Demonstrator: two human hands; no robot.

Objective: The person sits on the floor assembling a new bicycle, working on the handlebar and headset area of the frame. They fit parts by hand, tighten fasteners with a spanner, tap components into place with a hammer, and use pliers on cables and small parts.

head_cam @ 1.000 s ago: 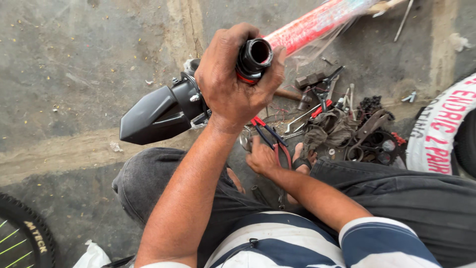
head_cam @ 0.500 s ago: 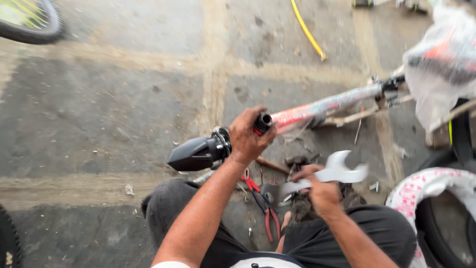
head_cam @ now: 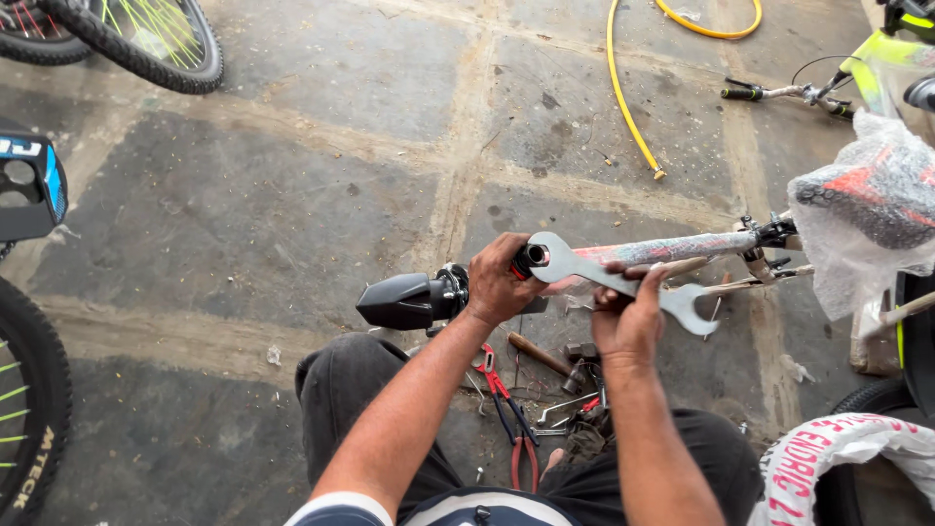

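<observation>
At the bottom of the frame, between the person's dark trouser legs, red-handled pliers (head_cam: 506, 414) lie on the floor beside a heap of small tools (head_cam: 575, 385), a wooden-handled hammer among them. Just above, at the centre, the right hand (head_cam: 628, 321) has its fingers (head_cam: 648, 282) curled tight around the shank of a large flat steel spanner (head_cam: 614, 281), which slants from its ring end at centre down to an open jaw on the right. The ring end sits at the end of the bicycle frame tube (head_cam: 672, 249) (wrapped in bubble film, red showing through), where the left hand (head_cam: 497, 282) is closed around the tube, fingers pressed together. A black plastic part (head_cam: 399, 300) juts out left of that hand. Right of centre, a wrapped saddle (head_cam: 867, 209) fills the frame edge. Farther off, a yellow hose (head_cam: 623, 97) runs across the stone floor (head_cam: 292, 175) at the top, and a green-spoked wheel (head_cam: 146, 44) lies in the upper left.
</observation>
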